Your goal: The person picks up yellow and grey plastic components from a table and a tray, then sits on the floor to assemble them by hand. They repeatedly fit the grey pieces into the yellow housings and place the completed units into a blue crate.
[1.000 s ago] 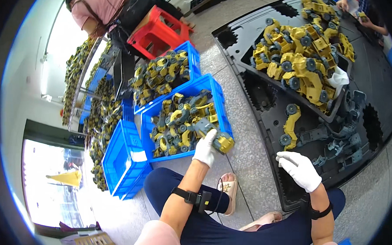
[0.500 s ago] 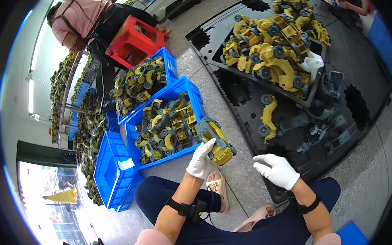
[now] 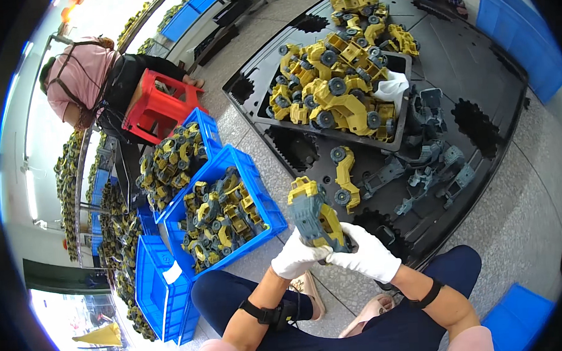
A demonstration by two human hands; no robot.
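A yellow and grey plastic toy truck (image 3: 312, 213) is held up in front of my knees, tilted with its grey part upward. My left hand (image 3: 297, 256), in a white glove, grips its lower left side. From the other side my right hand (image 3: 367, 257), also gloved in white, closes on its lower right end. Just beyond, a yellow toy chassis with grey wheels (image 3: 346, 177) lies on the black pallet (image 3: 458, 73). Several loose grey plastic parts (image 3: 428, 175) are beside it. The fingertips under the truck are partly hidden.
A black tray (image 3: 389, 144) heaped with yellow toy chassis (image 3: 346, 78) and a white crumpled piece (image 3: 391, 88) stands on the pallet. To the left are a blue crate (image 3: 266, 204) of toy trucks, stacked blue crates (image 3: 154, 284), and a person near a red stool (image 3: 159, 105).
My right hand has moved left and taken hold of the truck together with my left hand. The truck has turned more upright. The view has shifted, so the pallet appears further left.
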